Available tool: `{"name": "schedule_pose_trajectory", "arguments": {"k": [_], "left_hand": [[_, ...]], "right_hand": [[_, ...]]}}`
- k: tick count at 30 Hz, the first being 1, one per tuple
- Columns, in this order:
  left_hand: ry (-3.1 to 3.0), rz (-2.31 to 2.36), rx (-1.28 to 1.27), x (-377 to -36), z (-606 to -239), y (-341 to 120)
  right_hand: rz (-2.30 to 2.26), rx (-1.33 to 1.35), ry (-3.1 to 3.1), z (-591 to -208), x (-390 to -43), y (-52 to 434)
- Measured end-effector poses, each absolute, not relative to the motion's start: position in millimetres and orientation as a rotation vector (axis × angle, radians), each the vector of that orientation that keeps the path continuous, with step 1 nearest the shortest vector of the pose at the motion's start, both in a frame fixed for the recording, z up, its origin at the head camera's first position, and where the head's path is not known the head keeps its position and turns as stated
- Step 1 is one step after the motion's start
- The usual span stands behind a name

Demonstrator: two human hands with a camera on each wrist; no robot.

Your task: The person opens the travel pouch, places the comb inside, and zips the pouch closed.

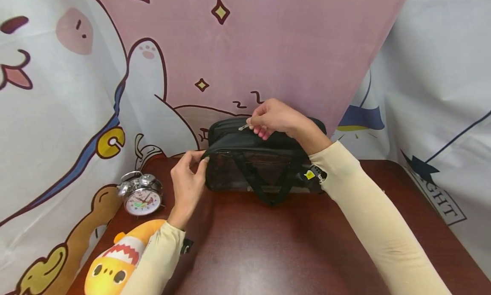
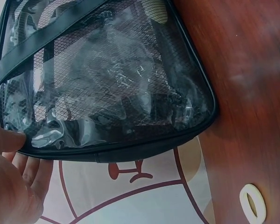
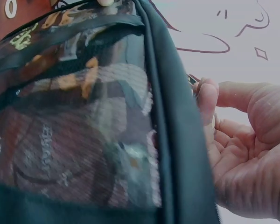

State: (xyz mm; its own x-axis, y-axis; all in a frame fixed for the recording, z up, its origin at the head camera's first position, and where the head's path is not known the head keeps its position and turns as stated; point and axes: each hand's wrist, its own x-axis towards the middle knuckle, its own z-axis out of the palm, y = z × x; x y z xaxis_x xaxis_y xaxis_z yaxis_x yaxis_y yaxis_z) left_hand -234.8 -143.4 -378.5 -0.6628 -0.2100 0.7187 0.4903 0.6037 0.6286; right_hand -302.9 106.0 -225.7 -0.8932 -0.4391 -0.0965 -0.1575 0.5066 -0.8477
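Observation:
A black bag point(image 1: 261, 158) with a see-through mesh front and black strap handles stands at the back of the dark red table point(image 1: 276, 244). My right hand point(image 1: 270, 118) is on top of it, pinching the silver zipper pull point(image 1: 244, 127). My left hand point(image 1: 188, 180) pinches the bag's upper left corner between thumb and fingers. In the left wrist view the bag's mesh front point(image 2: 107, 79) fills the frame, with my left fingers point(image 2: 9, 144) at its edge. In the right wrist view my right fingers point(image 3: 210, 100) curl beside the bag's black top seam point(image 3: 177, 130).
A silver twin-bell alarm clock point(image 1: 141, 197) stands at the table's left edge. A yellow plush toy point(image 1: 119, 261) lies in front of it by my left sleeve. Cartoon-printed cloth point(image 1: 245, 52) hangs close behind the bag and along both sides.

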Motion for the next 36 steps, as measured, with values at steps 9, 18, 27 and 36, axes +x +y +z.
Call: {"name": "schedule_pose_trajectory", "arguments": {"k": [9,18,27,36], "left_hand": [[-2.026,-1.106,-0.206,-235,-380,-145],[-2.034,-1.107,-0.204,-235,-380,-147],[-2.025,-1.11,-0.204,-234,-381,-146],[-2.028,-1.108,-0.216,-235,-380,-145]], "right_hand": [[-1.296,-0.508,2.524,-219,-300,130],[-1.269,-0.531,2.58,-223,-303,164],[-1.277,-0.554,2.581,-230,-302,201],[-1.341,-0.572,2.561,-241,-303,223]]}}
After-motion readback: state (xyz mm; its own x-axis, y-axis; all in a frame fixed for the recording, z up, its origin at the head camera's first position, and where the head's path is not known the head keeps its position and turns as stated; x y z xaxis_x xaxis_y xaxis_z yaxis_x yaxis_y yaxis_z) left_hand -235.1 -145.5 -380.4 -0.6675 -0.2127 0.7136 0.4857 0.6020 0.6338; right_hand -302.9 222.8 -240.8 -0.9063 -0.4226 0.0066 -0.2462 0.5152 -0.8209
